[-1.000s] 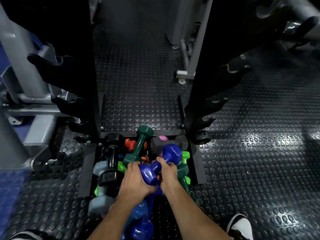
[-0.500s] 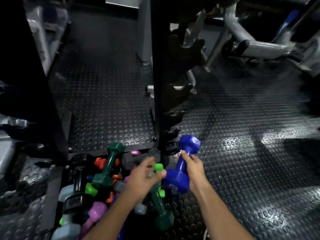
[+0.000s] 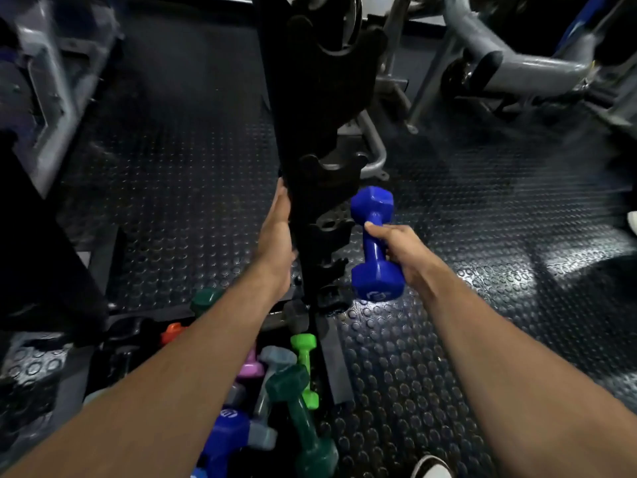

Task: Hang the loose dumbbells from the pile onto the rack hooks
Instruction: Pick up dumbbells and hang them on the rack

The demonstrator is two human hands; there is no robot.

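The right hand point(image 3: 401, 251) grips the handle of a blue dumbbell point(image 3: 374, 244), its fingers curled around the narrow middle, thumb side toward the upper head. The dumbbell stands nearly upright in the air, just to the right of the black rack post point(image 3: 293, 139) and level with its lower hooks point(image 3: 332, 229), close to them but not seated on any. The hooks project to the right from the post, one above another, and those in view carry nothing.

The left hand point(image 3: 277, 236) lies flat against the left face of the post, fingers straight and held together, pointing upward along it. The post thus stands between the two hands.

Below the left forearm, at the foot of the rack, the pile point(image 3: 275, 391) lies on a dark base plate: a bright green dumbbell point(image 3: 305, 367) just beside the post's foot, a dark green one point(image 3: 303, 419) slanting toward the lower edge, a grey one point(image 3: 267, 395), a pink one point(image 3: 251, 367), a second blue one point(image 3: 224, 439), an orange end point(image 3: 172, 332) and another dark green head point(image 3: 205, 300) partly hidden by the arm. They overlap; how they rest on one another is hard to tell.

The floor point(image 3: 482, 236) is black studded rubber. Grey machine frames point(image 3: 517, 67) stand behind the rack on the right, and more grey equipment point(image 3: 51, 70), blurred, on the left. A white shoe tip point(image 3: 432, 467) shows at the bottom edge.
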